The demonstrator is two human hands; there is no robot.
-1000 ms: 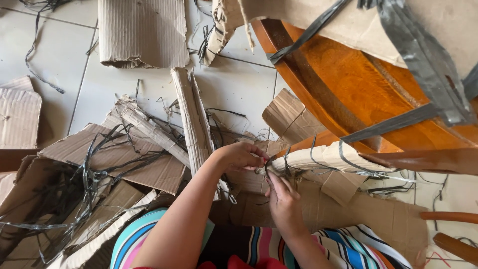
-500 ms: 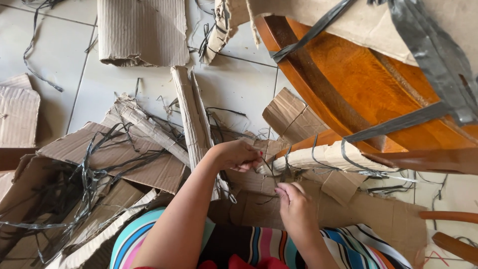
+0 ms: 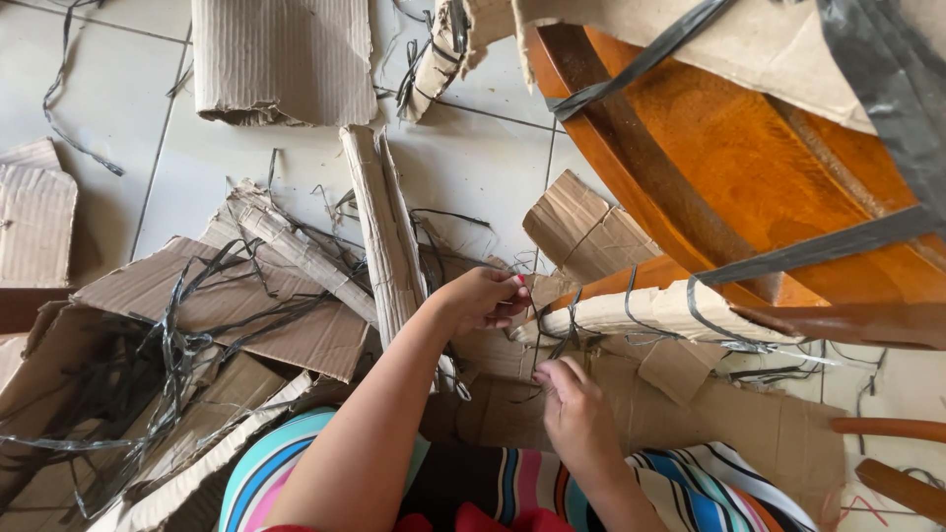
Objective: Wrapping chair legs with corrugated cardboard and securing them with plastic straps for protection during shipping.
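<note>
— What's the floor like?
— Pale glossy tiles [image 3: 473,177], littered with torn brown corrugated cardboard [image 3: 286,59] and thin black strapping [image 3: 187,345].
— And on the right?
— A round orange wooden table [image 3: 749,158], half wrapped in cardboard, banded with black straps.
— The hands?
— The left hand [image 3: 483,296] pinches the cardboard-wrapped table leg [image 3: 660,310] at its near end; the right hand [image 3: 576,414], fingers curled, grasps a black strap [image 3: 552,345] just below.
</note>
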